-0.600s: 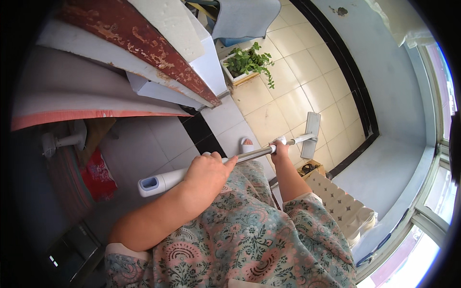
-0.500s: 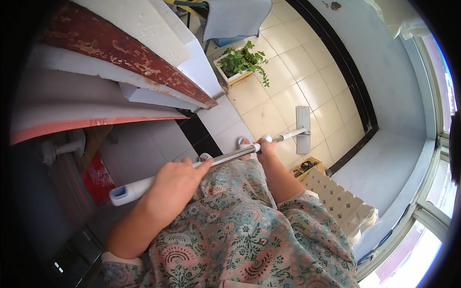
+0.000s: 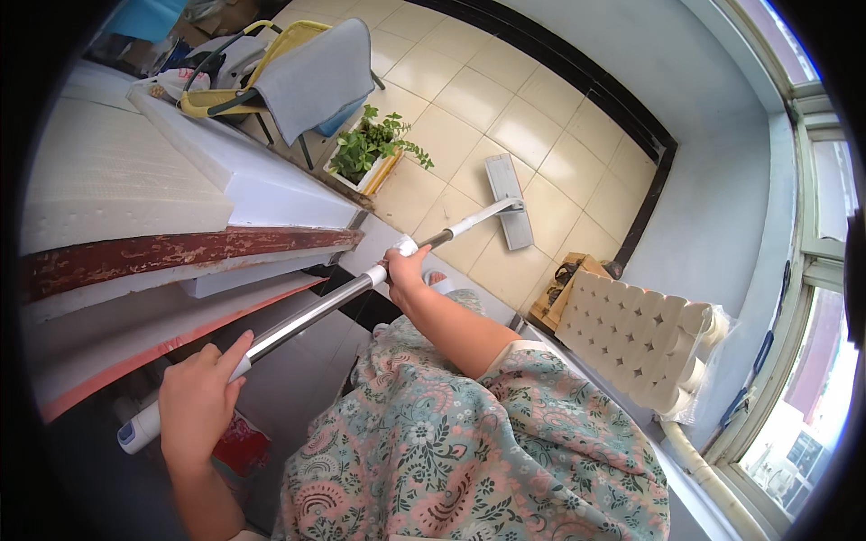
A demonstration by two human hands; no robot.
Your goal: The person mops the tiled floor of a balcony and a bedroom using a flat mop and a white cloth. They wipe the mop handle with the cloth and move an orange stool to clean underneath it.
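1. The left hand (image 3: 194, 397) is wrapped around the mop (image 3: 316, 316) near its white grip end.
2. The right hand (image 3: 406, 270) is clamped further down the metal pole.
3. The flat mop head (image 3: 508, 200) rests on the tiled floor (image 3: 469, 99).
4. It looks light, stiff and smooth; the two well-spaced grips suit it.

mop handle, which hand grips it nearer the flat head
The right hand, at the white collar midway along the mop handle; the left hand holds the upper end.
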